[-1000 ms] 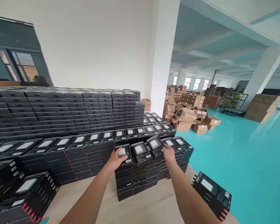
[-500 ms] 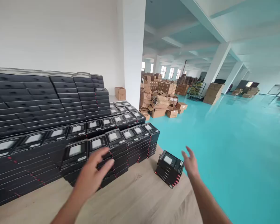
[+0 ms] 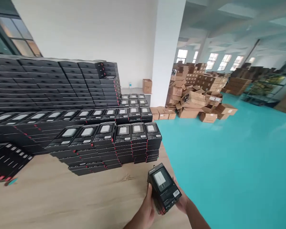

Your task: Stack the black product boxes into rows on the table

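Observation:
A small stack of black boxes [image 3: 163,187], its top one showing a white plug, is between my two hands near the table's right edge. My left hand [image 3: 147,205] presses on the stack's left side, thumb up along it. On the right side my right hand [image 3: 181,198] grips the same stack, its fingers partly hidden behind the boxes. Beyond them stands a front row of stacked black boxes [image 3: 138,136] with red marks at the corners.
Taller black box stacks [image 3: 49,82] stand behind at the left. Another group of black boxes [image 3: 9,160] lies at the left on the wooden table [image 3: 85,197]. Cardboard cartons [image 3: 192,101] are piled on the turquoise floor [image 3: 228,165] past a white pillar [image 3: 168,54].
Both hands have come together and taken hold of the small stack, which is now turned and nearer to me. The view has swung, and a box group shows at the far left.

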Motion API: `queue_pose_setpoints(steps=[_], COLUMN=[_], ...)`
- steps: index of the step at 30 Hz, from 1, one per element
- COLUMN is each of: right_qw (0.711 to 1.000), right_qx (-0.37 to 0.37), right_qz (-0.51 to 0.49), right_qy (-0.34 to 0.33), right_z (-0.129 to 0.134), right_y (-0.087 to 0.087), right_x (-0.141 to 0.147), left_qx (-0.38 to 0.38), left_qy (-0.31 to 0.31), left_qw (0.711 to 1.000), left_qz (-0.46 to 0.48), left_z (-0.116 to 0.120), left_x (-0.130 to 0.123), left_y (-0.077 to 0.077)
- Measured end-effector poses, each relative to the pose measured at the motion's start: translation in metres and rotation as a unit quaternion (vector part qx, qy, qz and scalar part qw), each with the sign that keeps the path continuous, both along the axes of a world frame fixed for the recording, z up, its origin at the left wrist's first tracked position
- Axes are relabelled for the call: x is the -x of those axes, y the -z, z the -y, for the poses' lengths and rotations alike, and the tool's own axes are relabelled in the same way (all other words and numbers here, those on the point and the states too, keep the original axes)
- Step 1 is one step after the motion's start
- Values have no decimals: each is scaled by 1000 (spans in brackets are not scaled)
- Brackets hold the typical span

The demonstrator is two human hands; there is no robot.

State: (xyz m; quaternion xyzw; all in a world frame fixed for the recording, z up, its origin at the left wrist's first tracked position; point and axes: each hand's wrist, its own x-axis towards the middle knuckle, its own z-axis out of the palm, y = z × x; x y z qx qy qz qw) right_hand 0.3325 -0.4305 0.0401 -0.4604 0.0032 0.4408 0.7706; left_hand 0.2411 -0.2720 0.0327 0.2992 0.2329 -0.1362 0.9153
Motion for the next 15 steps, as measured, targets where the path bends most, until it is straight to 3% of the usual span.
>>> queue_pose_setpoints(steps=[4,7,9,12,15], right_qw=[1000,999,998,995,994], right_qx=[-11,-3,-6,-18,6], right_qz=[1,26,57,87,98], right_qy=[-29,-34,-37,-50,-52], right_z=[-7,-5,-4,-14,-50], right_y=[-14,-51,-89,-160,-230], right_x=[10,18,19,4,-28], left_qx=[38,80,45,-94,-187], left_qy=[-9,8,5,28,27], left_qw=[999,996,998,995,982], left_qz=[-6,-29,-43,-23,0], left_z=[6,6,3,-14,-49], left_x=[-1,0,1,-2,-20], left_y=[-13,-50,-96,-189,-281])
